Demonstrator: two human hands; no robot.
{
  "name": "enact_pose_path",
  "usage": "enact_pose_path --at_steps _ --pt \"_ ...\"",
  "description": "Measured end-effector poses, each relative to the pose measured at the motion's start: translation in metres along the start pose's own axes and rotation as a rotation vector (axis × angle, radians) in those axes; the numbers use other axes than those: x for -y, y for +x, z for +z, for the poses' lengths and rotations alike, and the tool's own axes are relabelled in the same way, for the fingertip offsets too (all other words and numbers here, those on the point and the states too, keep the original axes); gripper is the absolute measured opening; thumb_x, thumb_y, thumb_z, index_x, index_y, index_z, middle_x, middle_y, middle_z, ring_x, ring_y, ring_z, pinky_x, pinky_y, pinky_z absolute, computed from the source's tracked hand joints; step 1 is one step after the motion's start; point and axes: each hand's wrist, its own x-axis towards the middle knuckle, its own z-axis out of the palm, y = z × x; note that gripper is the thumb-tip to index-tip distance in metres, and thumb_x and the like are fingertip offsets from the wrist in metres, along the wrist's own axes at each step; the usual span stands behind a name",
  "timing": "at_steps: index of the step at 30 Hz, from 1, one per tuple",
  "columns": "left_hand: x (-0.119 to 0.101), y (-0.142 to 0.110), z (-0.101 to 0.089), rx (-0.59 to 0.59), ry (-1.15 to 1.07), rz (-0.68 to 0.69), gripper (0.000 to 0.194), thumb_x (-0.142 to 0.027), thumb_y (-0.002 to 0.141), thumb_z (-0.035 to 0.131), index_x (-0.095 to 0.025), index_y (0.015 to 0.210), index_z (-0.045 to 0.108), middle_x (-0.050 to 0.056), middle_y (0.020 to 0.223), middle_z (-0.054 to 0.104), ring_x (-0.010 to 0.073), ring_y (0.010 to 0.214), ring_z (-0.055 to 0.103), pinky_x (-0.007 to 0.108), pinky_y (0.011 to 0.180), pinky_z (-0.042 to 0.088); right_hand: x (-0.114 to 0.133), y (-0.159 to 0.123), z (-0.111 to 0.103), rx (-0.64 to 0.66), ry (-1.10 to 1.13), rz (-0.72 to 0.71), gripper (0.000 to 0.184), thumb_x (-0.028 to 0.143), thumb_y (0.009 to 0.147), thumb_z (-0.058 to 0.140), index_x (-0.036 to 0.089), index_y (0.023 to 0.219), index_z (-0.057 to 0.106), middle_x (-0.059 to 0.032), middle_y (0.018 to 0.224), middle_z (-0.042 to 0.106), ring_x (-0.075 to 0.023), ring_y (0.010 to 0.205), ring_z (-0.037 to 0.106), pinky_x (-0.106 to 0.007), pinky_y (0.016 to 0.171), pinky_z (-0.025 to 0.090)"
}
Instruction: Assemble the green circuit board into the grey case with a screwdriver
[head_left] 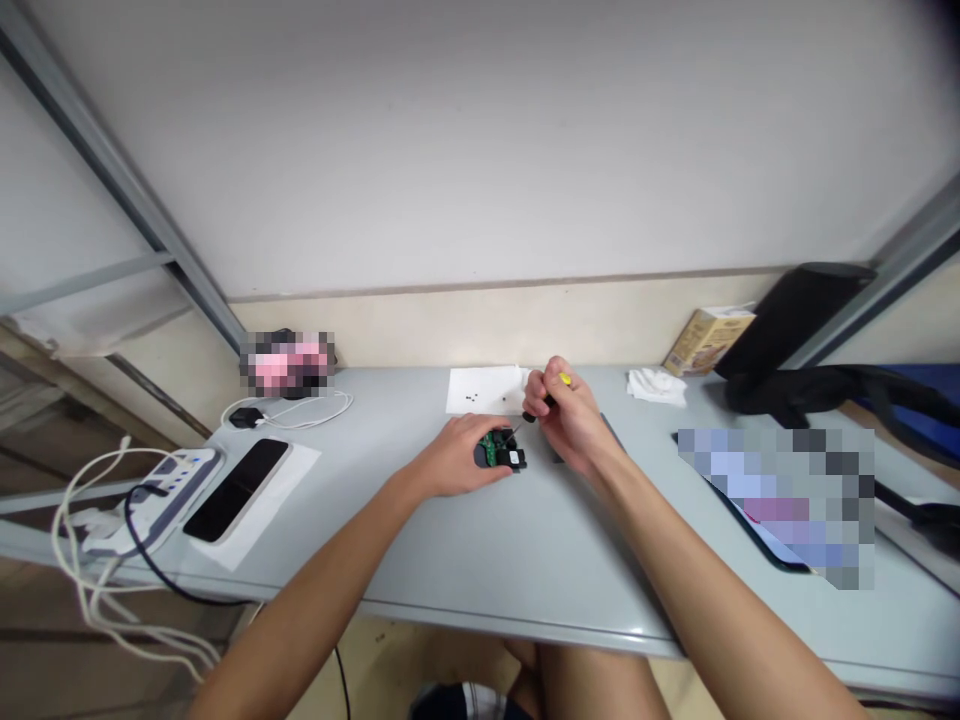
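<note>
On the grey desk lies a small black electronic device point(513, 459) with its green circuit board point(491, 449) exposed. My left hand point(459, 456) grips it from the left, thumb and fingers around its edges. My right hand point(568, 408) is closed around a screwdriver point(551, 401) with a black and yellow handle. The thin shaft slants down to the left, its tip at the board. Whether the tip sits in a screw is too small to tell. Just behind, a white sheet of paper point(484, 385) carries several tiny dark pieces. Partly hidden beneath my right wrist is a dark flat object point(613, 434).
At the left are a phone point(238, 490) on white paper, a power strip point(161, 500) with cables, and a black charger point(245, 417). Crumpled tissue point(656, 386), a carton point(709, 340) and a black cylinder point(799, 315) stand at the back right. A blurred-out flat item point(772, 510) lies right.
</note>
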Motion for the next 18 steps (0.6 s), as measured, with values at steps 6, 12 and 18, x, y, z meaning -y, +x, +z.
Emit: enact_pose_path --at_steps 6,12,18 --pt "0.0014 -0.0006 0.0009 0.006 -0.003 -0.015 0.056 -0.037 0.085 0.08 -0.029 0.136 0.06 0.007 0.136 0.069 0.031 0.126 0.062 0.049 0.114 0.043 0.0026 -0.0008 0.0017 0.035 0.125 0.055 0.039 0.063 0.086 0.074 0.026 0.092 0.067 0.0038 0.068 0.042 -0.0126 0.058 0.042 -0.028 0.057 0.043" --pt "0.0021 -0.0005 0.002 0.004 0.0 -0.018 0.058 -0.036 0.084 0.081 -0.028 0.138 0.059 0.008 0.139 0.068 0.0315 0.127 0.062 0.05 0.115 0.043 0.0035 -0.0028 0.0033 0.007 0.137 0.097 0.027 0.045 0.081 0.084 0.025 0.084 0.067 -0.0004 0.089 0.062 -0.0149 0.081 0.06 -0.029 0.077 0.052" --pt "0.0017 -0.0002 0.0018 0.001 -0.004 -0.016 0.057 -0.036 0.084 0.08 -0.029 0.137 0.06 0.007 0.14 0.068 0.0317 0.128 0.062 0.049 0.115 0.044 0.0037 -0.0047 0.0061 0.017 0.067 0.074 0.043 0.041 0.071 0.094 0.023 0.073 0.055 0.0002 0.089 0.065 -0.0132 0.074 0.059 -0.028 0.068 0.048"
